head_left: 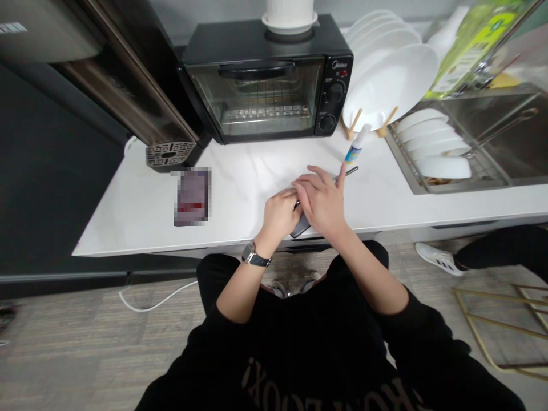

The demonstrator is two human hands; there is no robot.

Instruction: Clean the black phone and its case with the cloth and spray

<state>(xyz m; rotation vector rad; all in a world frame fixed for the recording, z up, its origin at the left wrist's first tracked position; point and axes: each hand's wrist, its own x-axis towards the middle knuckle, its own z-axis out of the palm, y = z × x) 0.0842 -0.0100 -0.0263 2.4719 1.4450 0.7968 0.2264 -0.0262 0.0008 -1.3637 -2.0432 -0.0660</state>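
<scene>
A dark flat object (302, 226), with a rounded near corner, is mostly covered by my two hands at the counter's front edge. A thin grey end (352, 170) sticks out beyond my right fingers; I cannot tell if it is part of the same object. My left hand (279, 216), below a wristwatch, has its fingers curled at the object, their tips hidden. Across it lies my right hand (323, 200), fingers stretched out and partly spread, covering the left fingers. Just beyond the right fingertips stands a small white-capped bottle (354, 150) with a blue label.
A black toaster oven (265, 97) stands behind, beside upright plates (385, 74) in a wooden rack. At right, bowls (436, 142) sit in the sink (505, 180). A pixelated dark item (192, 197) lies left, near a drip tray (170, 153). Another person's shoe (439, 258) shows right.
</scene>
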